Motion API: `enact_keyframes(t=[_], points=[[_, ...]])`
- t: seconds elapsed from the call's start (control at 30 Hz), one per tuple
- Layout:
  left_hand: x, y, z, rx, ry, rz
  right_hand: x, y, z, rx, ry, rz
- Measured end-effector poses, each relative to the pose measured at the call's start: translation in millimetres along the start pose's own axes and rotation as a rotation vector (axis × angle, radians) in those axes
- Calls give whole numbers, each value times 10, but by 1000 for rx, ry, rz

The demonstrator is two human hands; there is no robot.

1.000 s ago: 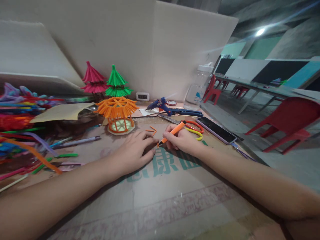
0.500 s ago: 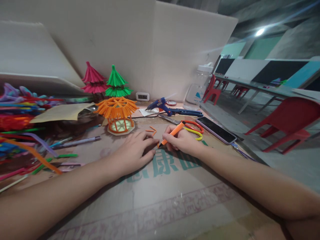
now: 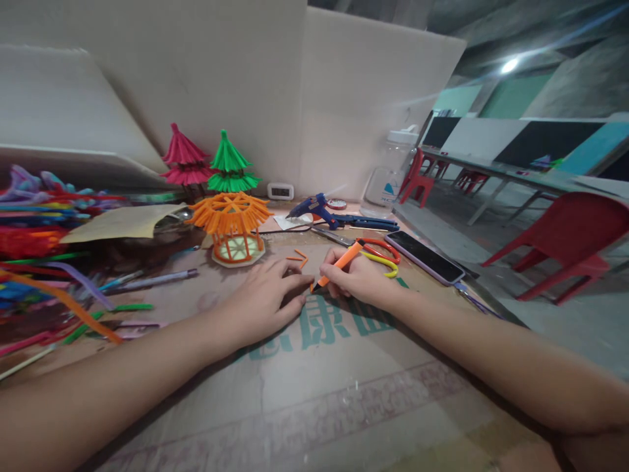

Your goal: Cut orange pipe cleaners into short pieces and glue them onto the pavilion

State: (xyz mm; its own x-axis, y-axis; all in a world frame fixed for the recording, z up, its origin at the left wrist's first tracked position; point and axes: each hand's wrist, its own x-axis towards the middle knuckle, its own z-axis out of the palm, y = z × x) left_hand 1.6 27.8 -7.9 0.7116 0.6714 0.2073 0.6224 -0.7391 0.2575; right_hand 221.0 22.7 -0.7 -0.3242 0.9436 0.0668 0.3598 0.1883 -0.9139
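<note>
The right hand [image 3: 354, 275] gripped an orange marker [image 3: 341, 262] beside an orange stick [image 3: 311, 287]; whether the left hand [image 3: 265, 294], fingers bent, pinched the stick was unclear.

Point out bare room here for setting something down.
The widest free patch lies between the left forearm and right forearm, nearer than the green lettering; only pale specks show. A narrower one separates the right forearm and phone. Crowded: the left side, with pipe cleaners, and beyond the right hand, with scissors and glue gun.
</note>
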Motion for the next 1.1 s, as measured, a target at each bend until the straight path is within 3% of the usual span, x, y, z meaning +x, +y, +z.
enact_keyframes(t=[0.63,1.1], points=[[-4,-3,28,1,49,-6,36,61,9,33,64,-9],[-9,-8,22,-7,37,-19,4,-11,3,7,14,-9]])
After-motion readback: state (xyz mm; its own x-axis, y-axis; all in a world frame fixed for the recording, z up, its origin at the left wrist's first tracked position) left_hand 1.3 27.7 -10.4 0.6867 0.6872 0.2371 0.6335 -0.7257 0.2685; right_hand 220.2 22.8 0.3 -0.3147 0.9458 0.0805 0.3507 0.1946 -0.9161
